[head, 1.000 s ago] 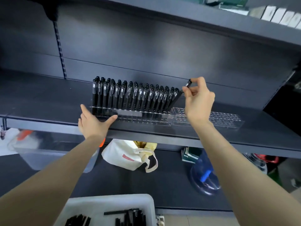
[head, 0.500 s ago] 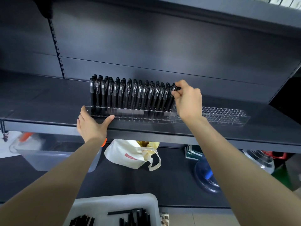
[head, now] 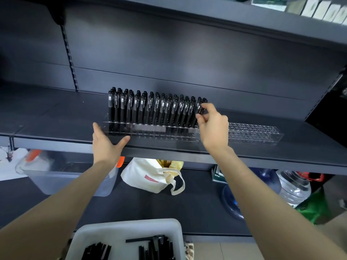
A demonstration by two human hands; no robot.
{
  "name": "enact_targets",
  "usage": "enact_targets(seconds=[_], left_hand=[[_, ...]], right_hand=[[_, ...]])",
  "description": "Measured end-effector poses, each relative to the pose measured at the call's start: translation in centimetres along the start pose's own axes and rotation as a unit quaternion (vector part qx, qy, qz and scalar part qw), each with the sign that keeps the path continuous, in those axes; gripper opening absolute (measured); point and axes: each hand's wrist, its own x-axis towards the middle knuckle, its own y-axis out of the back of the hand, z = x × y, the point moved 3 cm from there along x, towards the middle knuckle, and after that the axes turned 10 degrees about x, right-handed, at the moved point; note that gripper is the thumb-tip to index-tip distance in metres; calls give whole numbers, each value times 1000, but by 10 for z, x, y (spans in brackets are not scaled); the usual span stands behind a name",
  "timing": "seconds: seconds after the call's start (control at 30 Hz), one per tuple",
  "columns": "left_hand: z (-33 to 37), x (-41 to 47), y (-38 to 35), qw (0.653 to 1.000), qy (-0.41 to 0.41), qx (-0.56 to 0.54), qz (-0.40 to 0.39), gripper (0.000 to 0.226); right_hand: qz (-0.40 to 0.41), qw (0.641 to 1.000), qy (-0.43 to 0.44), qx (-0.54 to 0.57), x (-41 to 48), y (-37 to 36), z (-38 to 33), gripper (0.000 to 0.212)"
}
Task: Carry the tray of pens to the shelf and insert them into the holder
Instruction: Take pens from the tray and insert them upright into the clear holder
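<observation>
The left hand (head: 105, 145) is open, with flat fingers and thumb resting on the left end of the clear holder (head: 150, 133) at the shelf's (head: 56, 119) front edge. The right hand (head: 213, 126) pinches the end pen (head: 201, 109), at the right of the black pens (head: 150, 107) standing in the holder. Below, the white tray (head: 112, 233) has loose pens (head: 157, 248) lying in it.
</observation>
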Motion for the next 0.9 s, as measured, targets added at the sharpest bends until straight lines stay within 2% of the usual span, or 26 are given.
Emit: enact_targets(seconds=[0.2, 0.3, 0.43, 0.57, 0.77, 0.83, 0.9], left_hand=[[-40, -73, 28, 992, -76, 98, -29, 70], [-91, -120, 40, 985, -39, 152, -67, 58], [-171, -182, 55, 970, 70, 194, -126, 53], [-224, -229, 64, 959, 132, 196, -155, 51], [-251, -258, 58, 958, 170, 147, -177, 53], [-251, -260, 57, 956, 188, 147, -169, 63], [-253, -261, 57, 957, 177, 159, -168, 77]], right_hand=[[-44, 997, -36, 60, -81, -32, 1, 28], [-88, 989, -75, 88, -141, -60, 7, 24], [-166, 969, -142, 113, -230, -102, 12, 23], [-275, 928, -226, 112, -312, -150, 24, 23], [-392, 832, -371, 130, -395, -202, 36, 27], [-408, 798, -418, 150, -412, -215, 37, 22], [-402, 781, -454, 151, -423, -225, 36, 20]])
